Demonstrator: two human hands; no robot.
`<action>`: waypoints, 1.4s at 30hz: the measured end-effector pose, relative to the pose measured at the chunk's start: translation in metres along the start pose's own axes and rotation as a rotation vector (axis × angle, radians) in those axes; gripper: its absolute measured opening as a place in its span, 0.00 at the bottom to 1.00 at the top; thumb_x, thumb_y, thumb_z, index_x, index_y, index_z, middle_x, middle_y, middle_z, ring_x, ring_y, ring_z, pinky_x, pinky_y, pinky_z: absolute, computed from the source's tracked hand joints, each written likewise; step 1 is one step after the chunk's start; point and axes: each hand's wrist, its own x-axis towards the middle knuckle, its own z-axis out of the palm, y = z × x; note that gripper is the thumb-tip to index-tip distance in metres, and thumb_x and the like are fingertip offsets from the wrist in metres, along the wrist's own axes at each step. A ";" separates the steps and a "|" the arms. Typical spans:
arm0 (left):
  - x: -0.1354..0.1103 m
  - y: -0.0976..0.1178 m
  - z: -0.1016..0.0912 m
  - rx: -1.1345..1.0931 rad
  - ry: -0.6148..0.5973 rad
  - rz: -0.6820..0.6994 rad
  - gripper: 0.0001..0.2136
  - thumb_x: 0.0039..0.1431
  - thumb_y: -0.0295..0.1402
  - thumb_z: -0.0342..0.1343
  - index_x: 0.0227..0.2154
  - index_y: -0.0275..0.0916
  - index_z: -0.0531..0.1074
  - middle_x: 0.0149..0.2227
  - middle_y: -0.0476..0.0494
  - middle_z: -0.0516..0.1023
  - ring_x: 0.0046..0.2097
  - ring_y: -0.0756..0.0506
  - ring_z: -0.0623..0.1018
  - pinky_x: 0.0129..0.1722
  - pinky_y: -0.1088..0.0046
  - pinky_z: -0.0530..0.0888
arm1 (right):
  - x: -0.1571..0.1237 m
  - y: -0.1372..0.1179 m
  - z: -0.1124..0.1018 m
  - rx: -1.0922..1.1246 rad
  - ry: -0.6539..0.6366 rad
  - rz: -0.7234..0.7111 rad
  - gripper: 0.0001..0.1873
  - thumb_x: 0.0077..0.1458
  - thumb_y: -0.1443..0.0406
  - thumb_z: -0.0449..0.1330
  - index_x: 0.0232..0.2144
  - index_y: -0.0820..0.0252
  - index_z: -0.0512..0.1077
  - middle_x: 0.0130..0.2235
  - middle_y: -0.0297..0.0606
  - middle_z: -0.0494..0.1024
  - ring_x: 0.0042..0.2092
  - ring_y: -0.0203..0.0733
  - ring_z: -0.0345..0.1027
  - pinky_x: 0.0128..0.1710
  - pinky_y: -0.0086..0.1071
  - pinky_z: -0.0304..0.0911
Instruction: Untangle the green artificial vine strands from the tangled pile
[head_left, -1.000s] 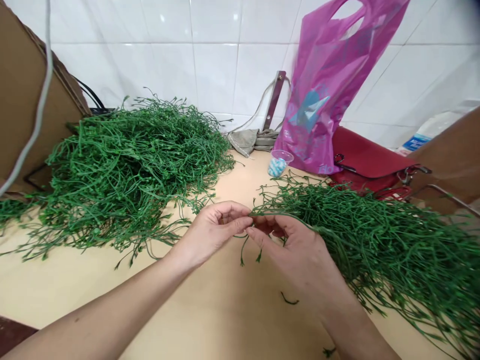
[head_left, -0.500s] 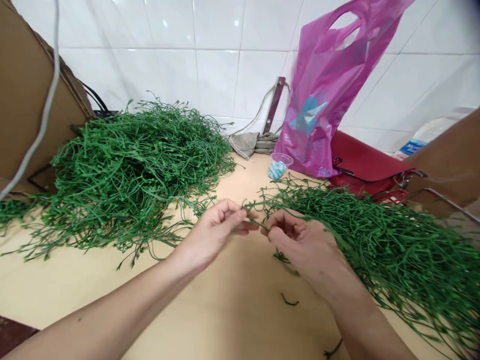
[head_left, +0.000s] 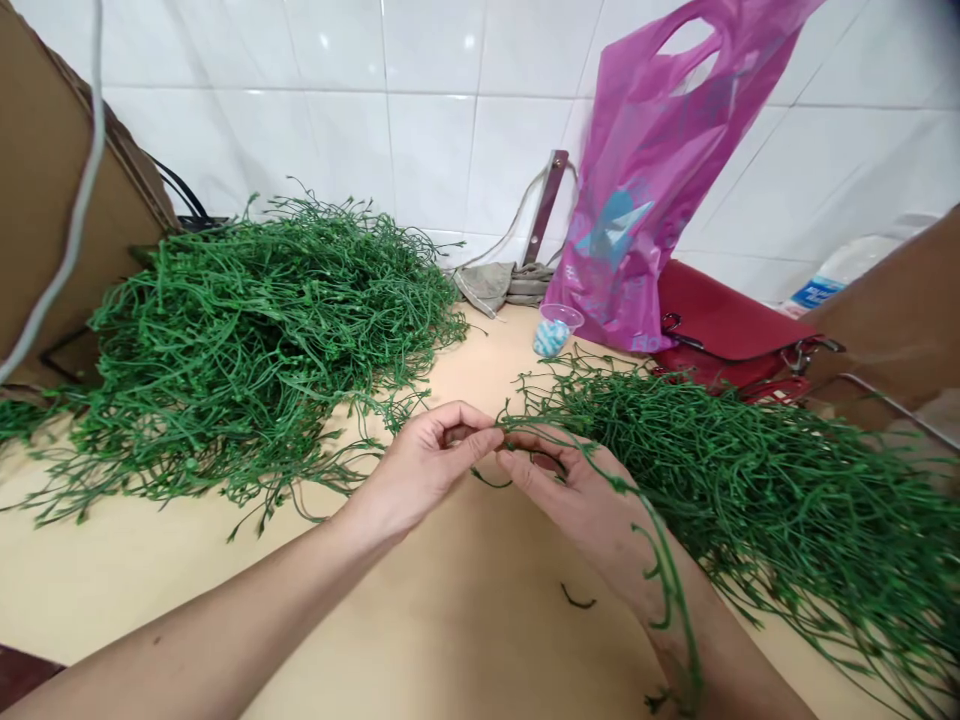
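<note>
left hand (head_left: 420,470): pinching a green stem (head_left: 670,590) | right hand (head_left: 577,505): gripping same stem, just beside the green sprig heap (head_left: 772,500) | stem: trailing over right wrist

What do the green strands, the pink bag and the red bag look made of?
The green strand looks like moulded plastic: even colour, slight sheen, regular little nubs. The pink bag looks like thin glossy polyethylene, creased and translucent. The red bag has a smooth semi-matte surface, leather or imitation leather, unclear which.

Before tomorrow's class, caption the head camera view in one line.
Left hand and right hand pinch a green stem between a green pile and a second pile.
</note>
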 end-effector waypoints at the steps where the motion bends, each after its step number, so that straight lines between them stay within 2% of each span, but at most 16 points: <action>1: 0.000 -0.001 0.000 -0.002 -0.014 -0.003 0.09 0.53 0.35 0.67 0.29 0.36 0.76 0.29 0.51 0.76 0.32 0.53 0.70 0.34 0.77 0.65 | 0.000 0.002 0.001 0.018 -0.024 0.011 0.11 0.56 0.57 0.57 0.31 0.56 0.76 0.34 0.37 0.81 0.39 0.45 0.75 0.41 0.36 0.71; 3: 0.000 -0.003 0.000 -0.013 -0.041 -0.006 0.07 0.56 0.34 0.65 0.30 0.36 0.76 0.29 0.51 0.77 0.32 0.53 0.72 0.35 0.78 0.66 | -0.002 0.004 0.003 -0.026 -0.034 0.018 0.13 0.58 0.56 0.54 0.31 0.56 0.74 0.32 0.37 0.79 0.37 0.44 0.74 0.38 0.35 0.70; 5: 0.000 -0.004 -0.001 -0.049 -0.061 -0.008 0.07 0.58 0.34 0.64 0.29 0.36 0.76 0.28 0.52 0.77 0.32 0.54 0.73 0.35 0.79 0.67 | -0.004 0.003 0.005 -0.166 -0.044 -0.011 0.15 0.61 0.57 0.51 0.31 0.56 0.73 0.31 0.38 0.78 0.35 0.43 0.72 0.35 0.34 0.67; 8: 0.000 -0.004 -0.002 -0.234 -0.042 -0.100 0.07 0.59 0.32 0.64 0.29 0.36 0.75 0.28 0.51 0.77 0.31 0.55 0.74 0.34 0.81 0.70 | -0.008 -0.001 0.008 -0.329 -0.091 -0.053 0.17 0.65 0.60 0.45 0.30 0.56 0.70 0.28 0.36 0.75 0.29 0.40 0.67 0.30 0.32 0.62; 11: -0.001 0.000 0.000 -0.470 0.031 -0.248 0.05 0.59 0.28 0.63 0.30 0.35 0.74 0.29 0.50 0.77 0.30 0.55 0.77 0.32 0.82 0.73 | -0.009 -0.004 0.007 -0.245 -0.145 -0.073 0.17 0.67 0.61 0.44 0.31 0.56 0.68 0.27 0.33 0.71 0.28 0.37 0.63 0.30 0.31 0.61; 15: -0.003 0.007 0.004 -0.615 0.069 -0.365 0.07 0.64 0.21 0.55 0.30 0.34 0.72 0.25 0.51 0.74 0.24 0.57 0.74 0.28 0.84 0.74 | -0.009 -0.004 -0.002 -0.033 -0.277 -0.071 0.18 0.69 0.58 0.45 0.30 0.55 0.67 0.27 0.31 0.67 0.31 0.37 0.63 0.35 0.29 0.64; 19: -0.003 0.012 0.006 -0.696 0.088 -0.409 0.10 0.66 0.21 0.51 0.27 0.35 0.67 0.19 0.56 0.66 0.19 0.58 0.69 0.20 0.86 0.68 | -0.011 -0.015 -0.007 -0.034 -0.490 -0.120 0.19 0.68 0.59 0.46 0.26 0.55 0.64 0.26 0.31 0.67 0.30 0.35 0.63 0.32 0.27 0.64; 21: -0.001 0.010 0.005 -0.663 0.096 -0.405 0.09 0.65 0.23 0.54 0.28 0.36 0.67 0.21 0.54 0.69 0.21 0.57 0.71 0.20 0.85 0.68 | -0.013 -0.019 -0.006 -0.055 -0.523 -0.123 0.18 0.67 0.61 0.47 0.25 0.55 0.65 0.25 0.31 0.68 0.29 0.35 0.63 0.30 0.26 0.64; 24: 0.001 0.006 0.003 -0.566 0.116 -0.345 0.05 0.62 0.25 0.59 0.30 0.35 0.69 0.29 0.47 0.78 0.27 0.54 0.77 0.26 0.83 0.73 | -0.014 -0.015 -0.009 -0.159 -0.458 -0.082 0.18 0.67 0.61 0.47 0.28 0.55 0.70 0.23 0.30 0.67 0.26 0.35 0.63 0.26 0.26 0.63; 27: 0.002 0.003 0.000 -0.501 0.135 -0.285 0.05 0.58 0.23 0.61 0.30 0.35 0.70 0.29 0.47 0.79 0.26 0.55 0.76 0.27 0.83 0.72 | -0.015 -0.001 -0.025 -0.370 -0.357 -0.089 0.16 0.65 0.61 0.48 0.32 0.54 0.74 0.24 0.31 0.72 0.26 0.38 0.67 0.26 0.29 0.65; 30: 0.001 0.002 0.000 -0.477 0.144 -0.287 0.06 0.55 0.23 0.63 0.32 0.35 0.71 0.27 0.47 0.79 0.25 0.55 0.74 0.27 0.81 0.70 | -0.015 0.007 -0.047 -0.609 -0.128 -0.272 0.12 0.61 0.62 0.54 0.41 0.52 0.77 0.37 0.39 0.81 0.38 0.46 0.76 0.36 0.35 0.71; 33: -0.001 0.002 0.002 -0.414 0.102 -0.278 0.06 0.53 0.28 0.64 0.33 0.33 0.74 0.27 0.47 0.78 0.26 0.54 0.73 0.28 0.79 0.68 | -0.011 -0.001 -0.059 -0.724 0.012 -0.425 0.14 0.60 0.60 0.57 0.45 0.52 0.78 0.43 0.42 0.82 0.43 0.51 0.77 0.40 0.42 0.72; 36: -0.001 0.002 0.004 -0.286 0.058 -0.235 0.06 0.51 0.30 0.63 0.30 0.32 0.75 0.25 0.49 0.75 0.25 0.54 0.71 0.27 0.77 0.65 | -0.005 -0.014 -0.055 -0.712 0.017 -0.401 0.10 0.61 0.60 0.57 0.42 0.50 0.77 0.40 0.38 0.83 0.38 0.47 0.77 0.36 0.39 0.72; 39: 0.000 0.000 0.005 -0.159 0.033 -0.201 0.05 0.51 0.29 0.60 0.31 0.33 0.75 0.22 0.52 0.71 0.24 0.54 0.69 0.26 0.76 0.63 | 0.001 -0.018 -0.041 -0.675 0.029 -0.364 0.07 0.62 0.63 0.57 0.37 0.51 0.76 0.35 0.34 0.81 0.33 0.42 0.75 0.31 0.34 0.69; 42: 0.002 -0.002 0.004 -0.048 0.016 -0.195 0.03 0.51 0.30 0.58 0.28 0.36 0.72 0.21 0.53 0.70 0.23 0.53 0.68 0.26 0.75 0.64 | 0.007 -0.008 -0.026 -0.648 0.064 -0.558 0.10 0.64 0.66 0.54 0.41 0.53 0.76 0.37 0.37 0.80 0.36 0.41 0.74 0.35 0.34 0.68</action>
